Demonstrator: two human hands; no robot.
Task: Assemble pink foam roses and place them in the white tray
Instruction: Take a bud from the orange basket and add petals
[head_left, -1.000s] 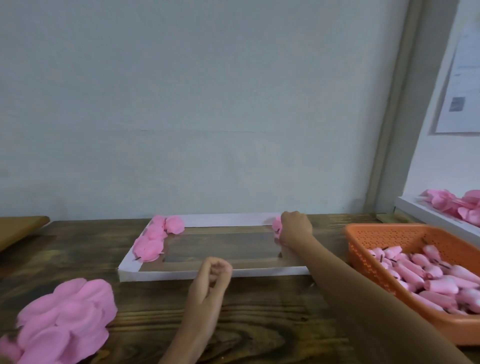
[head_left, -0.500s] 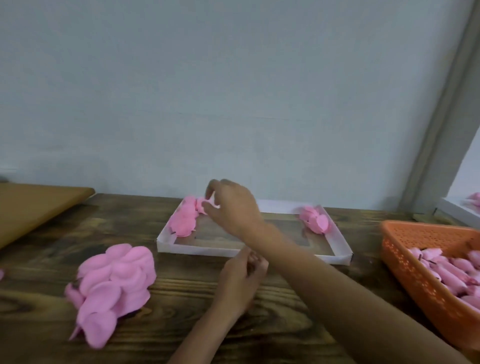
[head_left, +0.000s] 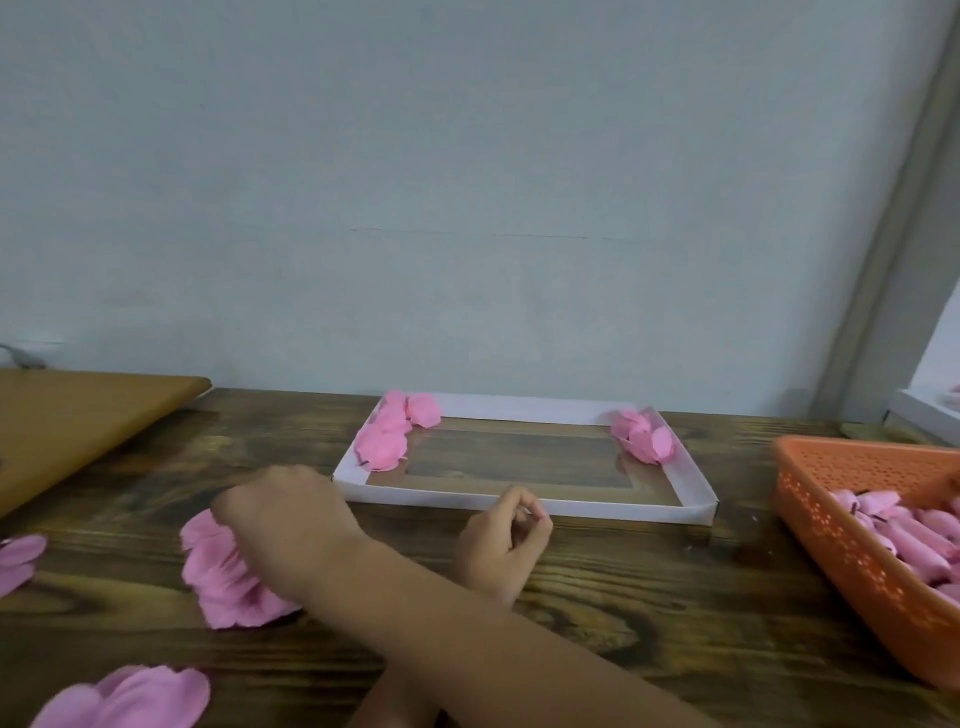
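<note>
Early going: the white cardboard tray holds few roses, and most of its floor is bare.
Finished pink foam roses sit in a far-left cluster and a far-right cluster; many left to build, I judge. My right hand is down on the heap of loose pink foam petals, fingers hidden, grip can't tell. My left hand sits before the tray, fingers curled to thumb; anything pinched, unclear. At right, an orange plastic mesh basket of pink buds. Surface: dark grained wooden table. Behind: plain pale grey-blue wall.
</note>
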